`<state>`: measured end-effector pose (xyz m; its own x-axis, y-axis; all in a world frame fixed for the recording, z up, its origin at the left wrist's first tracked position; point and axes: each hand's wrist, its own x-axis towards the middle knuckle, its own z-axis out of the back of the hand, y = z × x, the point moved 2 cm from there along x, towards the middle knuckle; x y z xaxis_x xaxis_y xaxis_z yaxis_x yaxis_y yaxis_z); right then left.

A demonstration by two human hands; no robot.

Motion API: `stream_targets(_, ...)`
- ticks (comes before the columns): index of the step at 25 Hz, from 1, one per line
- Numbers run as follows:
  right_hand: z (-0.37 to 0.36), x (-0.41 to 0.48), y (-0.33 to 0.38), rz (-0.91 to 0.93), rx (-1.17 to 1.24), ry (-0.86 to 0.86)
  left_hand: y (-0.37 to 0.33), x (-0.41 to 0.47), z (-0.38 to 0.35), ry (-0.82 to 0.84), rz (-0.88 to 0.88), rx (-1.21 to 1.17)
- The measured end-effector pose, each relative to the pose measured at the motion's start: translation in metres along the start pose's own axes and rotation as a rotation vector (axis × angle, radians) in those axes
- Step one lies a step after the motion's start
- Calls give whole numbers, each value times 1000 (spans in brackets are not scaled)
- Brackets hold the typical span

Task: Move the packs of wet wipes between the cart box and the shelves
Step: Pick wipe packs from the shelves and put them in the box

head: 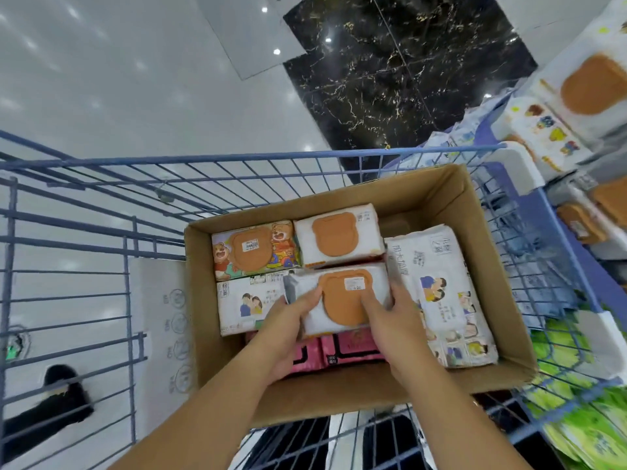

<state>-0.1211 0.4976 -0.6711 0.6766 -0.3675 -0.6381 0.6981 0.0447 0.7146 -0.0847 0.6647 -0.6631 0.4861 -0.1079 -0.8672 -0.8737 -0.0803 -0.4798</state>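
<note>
A cardboard box (437, 198) sits inside the blue wire cart (237, 161). Both hands hold one white wet-wipe pack with an orange lid (342, 293) just above the packs lying in the box. My left hand (288, 320) grips its left end, thumb on top. My right hand (390, 317) grips its right side, fingers over the lid. In the box lie a bear-print pack (254, 251), another orange-lid pack (339, 235), two white packs with family pictures (441, 286), and pink packs (353, 347) underneath.
Shelves on the right hold more wipe packs with orange lids (590, 86) and green packs (583, 432) lower down. A flat white carton piece (159, 320) stands left of the box in the cart. The floor is glossy white with a black marble panel (400, 72).
</note>
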Motion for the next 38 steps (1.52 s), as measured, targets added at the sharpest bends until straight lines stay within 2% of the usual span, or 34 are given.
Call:
stream_targets(2, -9, 14, -17, 48, -26, -148, 9, 20, -5, 91, 12, 61)
stream_targets(3, -13, 18, -23, 76, -36, -201, 11, 27, -8, 114, 32, 170)
stream_targets(5, -19, 24, -33, 120, -64, -274, 7, 35, -12, 112, 60, 551)
stream_targets(7, -24, 26, -38, 151, -149, -295, 0, 40, -16, -54, 21, 908)
stream_targets(9, -25, 28, -40, 165, -253, -283, -8, 35, -22, -160, -50, 1079)
stream_targets(14, -24, 38, -35, 242, -396, -219, 9, 33, -28, -268, -232, 767)
stream_targets(17, -22, 45, -28, 182, -497, -160, 12, 40, -32, -245, -179, 700)
stream_targets(20, -11, 32, -9, 73, -402, -58, -2, 34, -26, -195, -88, 632)
stream_targets(25, 14, -14, 22, -89, -244, 18, -31, -26, -11, -154, -54, 596)
stream_targets(28, 27, -50, 38, -114, -121, -13, -36, -62, -4, -129, -80, 658)
stream_targets(32, 62, -103, 63, -148, 27, -93, -46, -114, -12, 3, -110, 673)
stream_targets(38, 131, -165, 83, -50, 129, -278, -91, -189, -71, 74, -388, 741)
